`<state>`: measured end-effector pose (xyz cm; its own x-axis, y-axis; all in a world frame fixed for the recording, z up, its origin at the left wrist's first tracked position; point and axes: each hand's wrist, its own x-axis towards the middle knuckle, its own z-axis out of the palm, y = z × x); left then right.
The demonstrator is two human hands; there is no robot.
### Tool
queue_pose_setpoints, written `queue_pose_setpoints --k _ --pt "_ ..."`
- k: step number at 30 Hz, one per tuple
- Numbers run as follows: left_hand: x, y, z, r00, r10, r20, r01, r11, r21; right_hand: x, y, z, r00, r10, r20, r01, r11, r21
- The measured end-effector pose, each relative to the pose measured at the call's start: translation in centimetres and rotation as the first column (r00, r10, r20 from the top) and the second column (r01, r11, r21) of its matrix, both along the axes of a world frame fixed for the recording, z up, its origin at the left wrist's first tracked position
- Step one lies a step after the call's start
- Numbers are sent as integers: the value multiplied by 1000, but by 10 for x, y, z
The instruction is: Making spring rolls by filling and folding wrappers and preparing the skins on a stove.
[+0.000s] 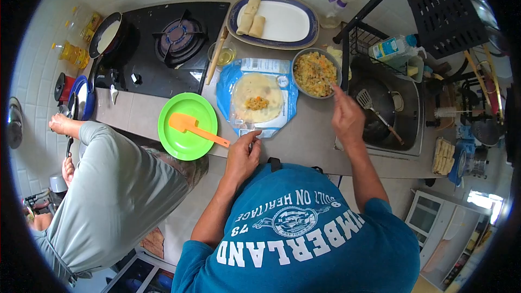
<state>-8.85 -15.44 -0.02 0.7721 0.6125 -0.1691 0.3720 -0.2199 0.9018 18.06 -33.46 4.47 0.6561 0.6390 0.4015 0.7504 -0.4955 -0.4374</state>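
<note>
My right hand [348, 118] is at the lower right rim of a grey bowl [316, 72] of diced vegetable filling, its fingers closed on what seems to be a utensil handle, mostly hidden. On a blue and white plastic package [290, 89] lies a thin round wrapper [262, 83] with a small heap of filling [256, 103] on it. My left hand [244, 152] rests near the package's lower edge with fingers curled; whether it holds anything is unclear. Left of it, an orange spatula [195, 128] lies on a green plate [187, 150]. Rolled wrappers [256, 26] lie on a blue-rimmed oval platter [293, 24].
Another person [110, 195] works at the left beside a blue-rimmed dish [83, 93]. A gas stove [142, 36] carries a frying pan [106, 34]. A glass bowl of oil [226, 55] has a brush beside it. The sink [413, 130] holds a wok and slotted turner [376, 112].
</note>
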Motion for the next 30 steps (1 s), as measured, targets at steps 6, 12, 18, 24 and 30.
queue_pose_setpoints --k 6,12,18,24,30 --pt "3 3 8 997 -3 -73 23 960 279 29 -5 -24 988 27 150 19 955 -297" --pt "6 9 17 992 65 -112 0 865 502 20 6 -2 982 44 183 17 948 -319" --pt "13 20 20 985 25 -171 84 796 599 -17 31 13 961 237 142 -228 970 -80" --pt "27 35 9 971 -34 -237 194 693 695 -57 73 -51 796 601 -65 -604 797 -21" --pt "28 45 -2 962 -88 -259 255 631 732 -56 80 -71 779 627 -6 -624 774 -111"
